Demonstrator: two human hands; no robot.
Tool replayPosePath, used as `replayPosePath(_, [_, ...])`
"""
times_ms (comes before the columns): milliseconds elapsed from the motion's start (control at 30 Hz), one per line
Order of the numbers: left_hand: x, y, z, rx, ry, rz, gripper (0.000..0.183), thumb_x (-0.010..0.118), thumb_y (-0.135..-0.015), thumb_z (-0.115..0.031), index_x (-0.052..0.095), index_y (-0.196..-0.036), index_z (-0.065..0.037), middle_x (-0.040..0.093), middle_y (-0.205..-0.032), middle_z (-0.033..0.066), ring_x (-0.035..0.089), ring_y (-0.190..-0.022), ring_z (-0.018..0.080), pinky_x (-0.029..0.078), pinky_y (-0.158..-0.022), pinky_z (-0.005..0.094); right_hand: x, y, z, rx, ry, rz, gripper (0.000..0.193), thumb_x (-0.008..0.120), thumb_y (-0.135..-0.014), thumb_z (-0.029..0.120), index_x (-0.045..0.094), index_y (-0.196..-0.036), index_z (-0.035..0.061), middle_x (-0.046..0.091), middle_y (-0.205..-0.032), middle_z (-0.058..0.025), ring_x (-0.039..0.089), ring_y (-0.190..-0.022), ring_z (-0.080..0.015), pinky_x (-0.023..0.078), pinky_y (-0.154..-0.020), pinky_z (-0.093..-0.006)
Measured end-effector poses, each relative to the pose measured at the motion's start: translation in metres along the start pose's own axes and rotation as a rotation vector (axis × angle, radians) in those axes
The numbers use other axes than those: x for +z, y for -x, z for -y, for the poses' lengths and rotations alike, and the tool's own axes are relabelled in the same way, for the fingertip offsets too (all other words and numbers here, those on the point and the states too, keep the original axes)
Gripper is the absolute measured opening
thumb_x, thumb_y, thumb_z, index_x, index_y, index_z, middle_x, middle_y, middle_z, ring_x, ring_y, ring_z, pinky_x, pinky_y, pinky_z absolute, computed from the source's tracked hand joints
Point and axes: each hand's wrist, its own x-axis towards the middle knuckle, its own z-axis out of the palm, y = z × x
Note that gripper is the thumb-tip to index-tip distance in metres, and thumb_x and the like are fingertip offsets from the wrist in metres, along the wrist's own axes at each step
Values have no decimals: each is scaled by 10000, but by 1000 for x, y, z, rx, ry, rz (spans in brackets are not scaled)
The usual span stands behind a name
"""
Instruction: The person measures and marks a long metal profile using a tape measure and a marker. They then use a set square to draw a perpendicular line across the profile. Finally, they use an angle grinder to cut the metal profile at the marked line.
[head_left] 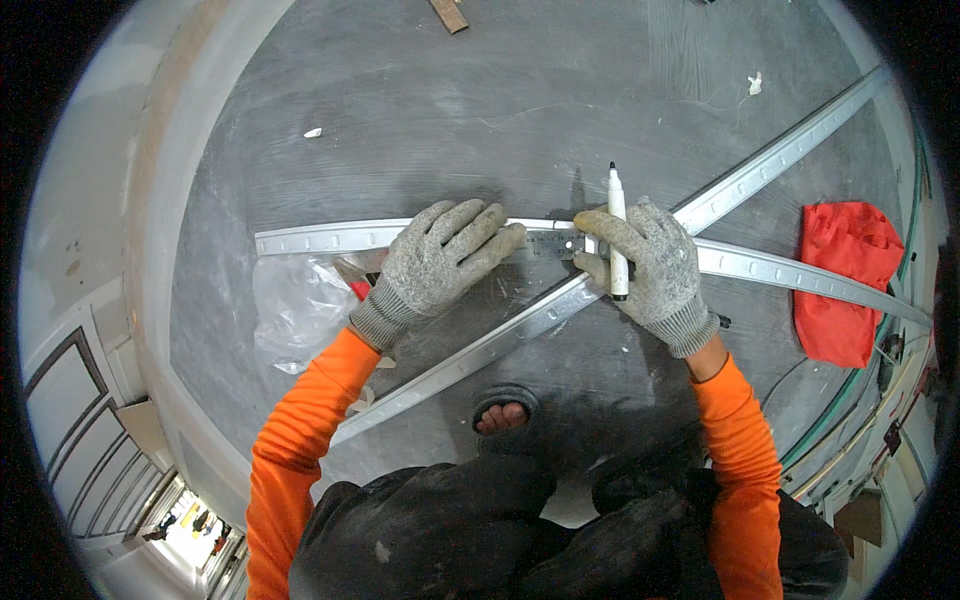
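My left hand [440, 255], in a grey knit glove, lies flat with fingers stretched over a metal channel [325, 238] and the end of a metal ruler [548, 245]. My right hand [655, 265], gloved too, holds a white marker [616, 235] between thumb and fingers, its dark tip pointing away from me. The same hand's fingertips touch the right end of the ruler and the channel. A second metal channel [470, 360] crosses the first diagonally under my right hand. What lies beneath my palms is hidden.
A crumpled clear plastic bag [295, 310] lies left of my left hand. To the right, a red cloth bag [848, 285] rests on the grey floor [430, 110], partly over the channel. A wood scrap [449, 14] lies at the far edge. My bare toes [502, 418] show near the channels.
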Motion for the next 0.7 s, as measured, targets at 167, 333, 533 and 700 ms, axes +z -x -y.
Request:
replayPosePath(167, [-14,-9,9,71,48,145,557,632,-887,-198,584,-1440,-245,522,-1520,37,552,-1342,279,512,-1070,461,-2,-1,-2,-31,42,18,369,803,-863,367,727,-1196,226,643,-935,-62,630,-853,-281,526,-750,-446])
replayPosePath(333, [-16,-5,16,135,0,248,587,598,-911,-211,539,-1492,-262,483,-1566,-6,511,-1383,272,486,-1126,450,-4,-1,-1,-15,96,66,389,807,-856,379,721,-1203,225,656,-974,-60,632,-875,-283,529,-759,-445])
replayPosePath(533, [-25,-4,15,207,-23,282,592,600,-934,-232,508,-1518,-272,441,-1605,-7,461,-1441,272,450,-1168,473,-4,0,-2,-30,55,50,432,821,-832,408,715,-1211,231,657,-993,-51,634,-890,-287,532,-769,-442])
replayPosePath(700, [-40,-6,11,240,-16,310,579,592,-955,-247,498,-1526,-264,443,-1603,6,423,-1478,271,411,-1203,483,-5,0,-2,-49,63,23,427,826,-826,402,715,-1199,227,658,-986,-50,638,-891,-290,533,-764,-434])
